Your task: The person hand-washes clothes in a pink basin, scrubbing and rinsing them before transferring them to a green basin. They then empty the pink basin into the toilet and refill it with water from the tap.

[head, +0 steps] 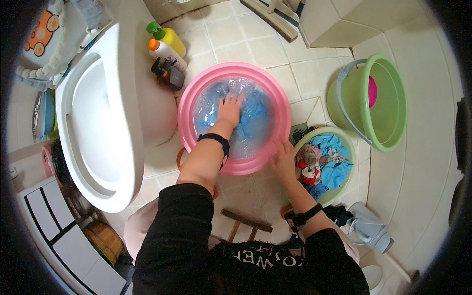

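Note:
A round pink basin (236,166) on the tiled floor holds cloudy, sudsy water. Blue cloth (255,110) lies in it, partly under the surface. My left hand (230,110) is palm down over the cloth at the water's surface, fingers apart, with the fingertips wet. At the basin's lower right, my right hand (283,156) touches the outer rim; whether it grips the rim is unclear. Beside that hand sits a pale green basin (337,193) filled with crumpled clothes (333,162), mostly blue, with some red, pink and grey pieces.
A green bucket (385,127) with a grey handle stands at right, near a grey pitcher (370,226). White, brown and yellow bottles (167,55) line the white toilet or basin fixture (138,121) at left. A small wooden stool (246,220) is before me; a broom (271,20) lies beyond.

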Motion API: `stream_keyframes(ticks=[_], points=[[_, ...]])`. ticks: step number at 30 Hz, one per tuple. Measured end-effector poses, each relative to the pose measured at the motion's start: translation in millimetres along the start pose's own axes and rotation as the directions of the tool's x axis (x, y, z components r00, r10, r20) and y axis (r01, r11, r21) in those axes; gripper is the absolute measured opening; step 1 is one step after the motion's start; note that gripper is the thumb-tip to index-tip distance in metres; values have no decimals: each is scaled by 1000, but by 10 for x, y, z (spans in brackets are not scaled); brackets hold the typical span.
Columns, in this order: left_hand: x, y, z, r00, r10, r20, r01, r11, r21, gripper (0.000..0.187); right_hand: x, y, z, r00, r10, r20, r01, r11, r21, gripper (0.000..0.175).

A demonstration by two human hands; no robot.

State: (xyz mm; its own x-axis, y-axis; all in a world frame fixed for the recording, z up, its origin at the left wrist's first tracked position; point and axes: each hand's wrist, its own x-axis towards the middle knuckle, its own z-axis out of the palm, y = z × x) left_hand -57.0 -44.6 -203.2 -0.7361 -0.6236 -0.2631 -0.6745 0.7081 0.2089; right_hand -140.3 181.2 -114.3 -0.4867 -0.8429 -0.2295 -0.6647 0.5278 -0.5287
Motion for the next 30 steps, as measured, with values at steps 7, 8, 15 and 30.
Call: stream_keyframes(ticks=[7, 8, 15, 30], points=[[-164, 5, 65, 956, -75, 282, 98, 993, -68, 45, 322, -44, 315, 971, -222, 90, 218, 975, 48, 60], [-168, -16, 13, 964, -75, 256, 112, 984, -135, 43, 377, -46, 374, 977, -175, 124, 166, 983, 78, 63], [-123, -155, -823, 1000, 5, 12, 5, 731, -683, 33, 1032, -120, 508, 990, -131, 51, 94, 886, 455, 89], [-493, 463, -2765, 908, 293, -300, -416, 712, -565, 38, 1068, -830, -810, 972, -202, -121, 229, 685, 691, 32]])
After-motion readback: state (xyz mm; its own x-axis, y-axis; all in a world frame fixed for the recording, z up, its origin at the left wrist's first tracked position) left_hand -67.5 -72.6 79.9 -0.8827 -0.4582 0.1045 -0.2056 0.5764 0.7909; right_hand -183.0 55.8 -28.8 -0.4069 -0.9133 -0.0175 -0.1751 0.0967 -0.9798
